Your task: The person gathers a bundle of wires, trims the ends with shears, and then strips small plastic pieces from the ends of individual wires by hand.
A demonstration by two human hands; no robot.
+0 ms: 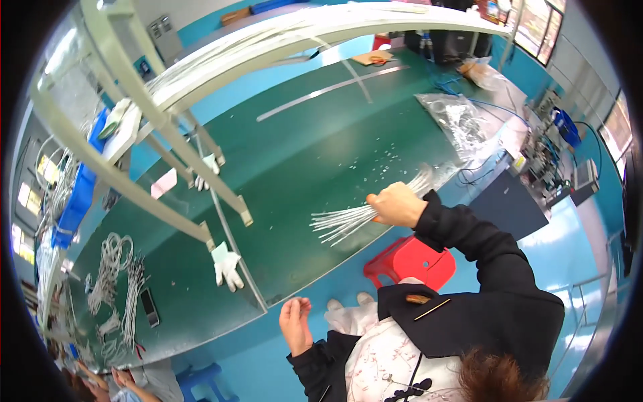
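From the head view, the right hand [395,204] is clamped around a bundle of thin white tubes [345,220] above the green bench [301,161]. The left hand [296,325] hangs empty below the bench edge, fingers loosely curled.

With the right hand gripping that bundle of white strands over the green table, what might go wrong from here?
1. The right hand grips the bundle of white strands partway along; the fanned loose ends could slip out or snag.
2. The left hand is off the green table, so the bundle has no second support.
3. Small white bits scattered on the table could get mixed in.
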